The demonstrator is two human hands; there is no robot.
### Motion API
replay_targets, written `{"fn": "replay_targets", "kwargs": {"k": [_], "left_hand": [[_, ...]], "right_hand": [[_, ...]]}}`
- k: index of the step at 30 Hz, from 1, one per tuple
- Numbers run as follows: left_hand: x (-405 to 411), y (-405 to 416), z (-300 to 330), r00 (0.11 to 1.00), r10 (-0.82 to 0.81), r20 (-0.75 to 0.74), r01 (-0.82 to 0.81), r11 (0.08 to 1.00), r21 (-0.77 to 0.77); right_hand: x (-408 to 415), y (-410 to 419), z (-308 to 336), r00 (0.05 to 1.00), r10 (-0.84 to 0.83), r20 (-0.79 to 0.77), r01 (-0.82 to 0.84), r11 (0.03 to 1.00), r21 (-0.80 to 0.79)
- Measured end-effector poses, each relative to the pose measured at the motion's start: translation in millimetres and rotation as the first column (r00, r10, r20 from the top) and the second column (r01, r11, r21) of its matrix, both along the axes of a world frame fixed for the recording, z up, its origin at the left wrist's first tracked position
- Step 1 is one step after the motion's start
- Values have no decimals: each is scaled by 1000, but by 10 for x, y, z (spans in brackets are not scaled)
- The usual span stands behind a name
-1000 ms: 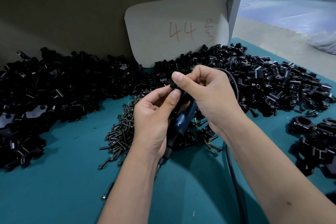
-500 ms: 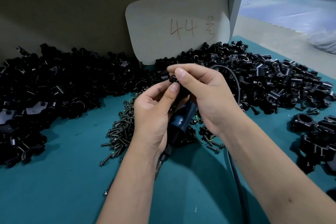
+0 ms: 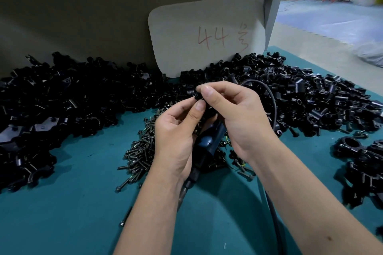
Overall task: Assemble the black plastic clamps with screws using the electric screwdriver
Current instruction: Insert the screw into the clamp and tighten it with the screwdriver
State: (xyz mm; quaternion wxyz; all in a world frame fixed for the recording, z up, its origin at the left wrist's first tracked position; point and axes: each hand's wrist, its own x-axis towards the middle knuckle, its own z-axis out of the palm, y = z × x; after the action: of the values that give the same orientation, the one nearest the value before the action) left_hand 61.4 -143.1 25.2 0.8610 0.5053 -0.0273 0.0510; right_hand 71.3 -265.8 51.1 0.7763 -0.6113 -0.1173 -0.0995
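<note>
Item: small black plastic clamp piece, held above the teal table, pinched between the fingertips of both my hands. My right hand grips it from above with thumb and forefinger; my left hand pinches it from below with thumb and forefinger. Most of the piece is hidden by my fingers, so I cannot tell whether a screw is seated in it.

Electric screwdriver: dark blue body, tucked under my left palm and slanting down toward the table; its black cable loops up behind my right hand and runs back under my right forearm.

Screws: a loose heap on the table directly below my hands, partly covered by them; one stray screw lies nearer to me.

Loose clamp parts: a large pile at left, another at right, both along the back of the table. Assembled clamps: a small group at the far right edge.

Cardboard card marked "44" in red, standing upright behind the piles, against a cardboard wall.
</note>
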Motion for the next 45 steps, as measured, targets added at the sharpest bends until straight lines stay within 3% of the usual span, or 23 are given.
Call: {"fn": "replay_targets", "kwargs": {"k": [9, 16, 34, 40, 45], "left_hand": [[29, -26, -39, 998, -16, 61, 14, 999, 31], [48, -8, -25, 1000, 6, 12, -5, 999, -48], [69, -9, -43, 998, 5, 68, -6, 1000, 14], [102, 0, -92, 979, 128, 156, -148, 981, 127], [101, -27, -100, 979, 143, 146, -164, 975, 148]], "right_hand": [[0, -42, 68, 996, -82, -27, 81, 996, -36], [1, -147, 33, 995, 99, -17, -99, 995, 0], [5, -2, 3, 985, -170, 42, 172, 983, -59], [6, -26, -45, 983, -181, 19, 182, 978, -103], [19, -48, -59, 986, -168, 1, 168, 986, -20]]}}
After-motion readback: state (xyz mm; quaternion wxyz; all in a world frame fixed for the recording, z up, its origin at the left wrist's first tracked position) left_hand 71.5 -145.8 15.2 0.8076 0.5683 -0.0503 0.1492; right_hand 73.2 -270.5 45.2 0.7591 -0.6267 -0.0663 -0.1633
